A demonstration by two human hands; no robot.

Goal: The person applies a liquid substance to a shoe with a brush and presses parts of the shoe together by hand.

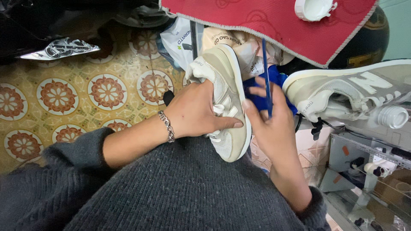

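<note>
While the tiled floor [64, 94] with its round red flower pattern fills the left of the view, a red mat [274, 25] edged in grey lies across the top, with a white plastic cap [314, 8] resting on it. The person's lap, in a dark grey knitted jumper [180, 192], takes up the bottom. A second beige trainer [346, 90] sits on its side at the right, above a grey metal shelf [368, 158], with a clear bottle neck [391, 116] just in front of it.

The beige trainer [229, 102] in hand is held above the lap, sole edge turned up and toe pointing down towards the person. The left hand [197, 112] is clenched around its upper, thumb pressed along the side panel; a silver chain bracelet [167, 126] circles that wrist. The right hand [272, 124] is closed on a blue cloth [263, 100] and a thin blue-handled tool [267, 77], possibly a brush, though its tip is hidden. Both touch the trainer's sole edge.
</note>
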